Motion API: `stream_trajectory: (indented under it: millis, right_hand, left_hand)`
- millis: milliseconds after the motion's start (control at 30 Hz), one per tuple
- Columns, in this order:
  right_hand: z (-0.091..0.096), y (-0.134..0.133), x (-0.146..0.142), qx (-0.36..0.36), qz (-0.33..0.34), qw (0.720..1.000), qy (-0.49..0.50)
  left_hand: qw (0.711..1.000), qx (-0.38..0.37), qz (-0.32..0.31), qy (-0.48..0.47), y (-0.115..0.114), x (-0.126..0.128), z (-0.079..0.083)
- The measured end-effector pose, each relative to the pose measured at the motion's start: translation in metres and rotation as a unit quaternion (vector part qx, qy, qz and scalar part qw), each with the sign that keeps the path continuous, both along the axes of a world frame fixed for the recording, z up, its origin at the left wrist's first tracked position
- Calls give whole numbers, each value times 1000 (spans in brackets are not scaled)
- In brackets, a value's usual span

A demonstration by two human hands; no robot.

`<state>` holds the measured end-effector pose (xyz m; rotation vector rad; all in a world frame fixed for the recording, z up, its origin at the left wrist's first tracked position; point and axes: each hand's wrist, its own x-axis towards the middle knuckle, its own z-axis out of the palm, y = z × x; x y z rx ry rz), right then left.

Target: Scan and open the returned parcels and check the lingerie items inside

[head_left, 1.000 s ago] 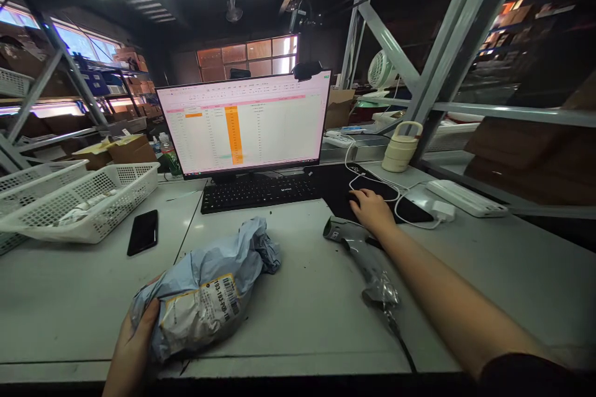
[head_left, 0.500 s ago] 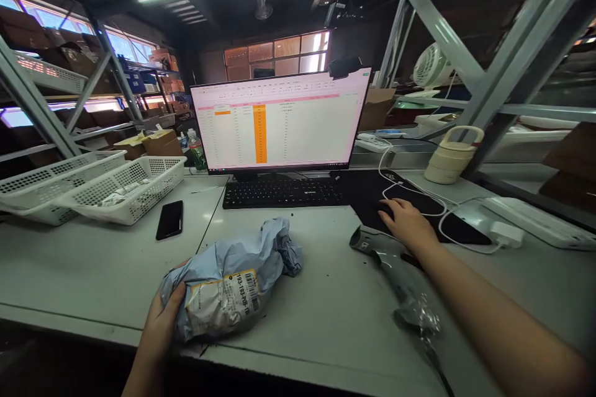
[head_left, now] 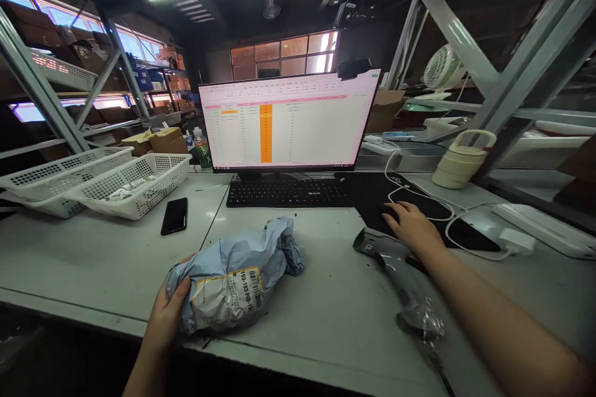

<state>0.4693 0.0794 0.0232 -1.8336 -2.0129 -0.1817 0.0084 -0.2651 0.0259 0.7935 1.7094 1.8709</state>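
Observation:
A light blue plastic mailer bag (head_left: pixel 246 252), crumpled and twisted at its far end, lies near the desk's front edge with a printed barcode label (head_left: pixel 228 294) facing me. My left hand (head_left: pixel 170 307) grips its left end, thumb on top. On the black mouse pad (head_left: pixel 375 198), my right hand (head_left: pixel 412 226) curves over a computer mouse, which is almost wholly hidden under the palm and fingers. A grey barcode scanner (head_left: pixel 388 257) rests on the desk between the bag and my right forearm, its handle wrapped in clear plastic.
A monitor (head_left: pixel 316 130) showing a spreadsheet stands behind a black keyboard (head_left: pixel 288 193). To the left are a phone (head_left: pixel 174 216) and white plastic baskets (head_left: pixel 139 201). White cables, a power strip (head_left: pixel 549 229) and a cream container (head_left: pixel 459 164) sit at the right.
The view has shifted slightly, so everything sits a little further right. On the spreadsheet, the outlined cell is now below the orange one. Both hands keep their places.

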Motion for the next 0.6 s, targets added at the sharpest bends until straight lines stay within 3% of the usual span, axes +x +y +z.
stream_trajectory:
  millis: [600]
  right_hand:
    - [-1, 0, 1, 12, 4, 1000, -8]
  left_hand:
    - [1000, -1, -8, 0, 0, 2, 4]
